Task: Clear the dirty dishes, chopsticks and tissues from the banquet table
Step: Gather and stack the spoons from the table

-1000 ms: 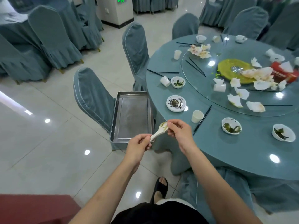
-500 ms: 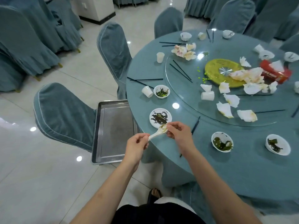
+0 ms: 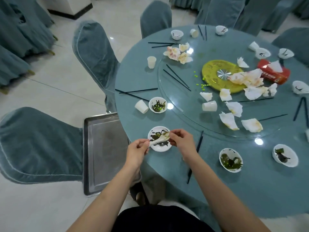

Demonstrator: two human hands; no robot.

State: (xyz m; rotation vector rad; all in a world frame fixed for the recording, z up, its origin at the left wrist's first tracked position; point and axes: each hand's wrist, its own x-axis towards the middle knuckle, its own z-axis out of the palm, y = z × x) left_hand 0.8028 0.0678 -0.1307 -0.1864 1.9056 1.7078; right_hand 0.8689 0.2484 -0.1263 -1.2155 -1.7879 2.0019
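The banquet table [image 3: 250, 190] remains almost fully laden: bowls, cups, chopsticks and crumpled tissues [image 3: 229, 120] lie across the cloth and the glass turntable [image 3: 184, 101]. Judge the task barely begun. The steel tray [image 3: 103, 148] on the chair just left of the table edge holds nothing; you have open room there to unload. Over the near-edge saucer [image 3: 159, 146], your left hand [image 3: 137, 151] pinches the handle of the white spoon [image 3: 159, 138] while your right hand [image 3: 181, 141] pinches its bowl end.
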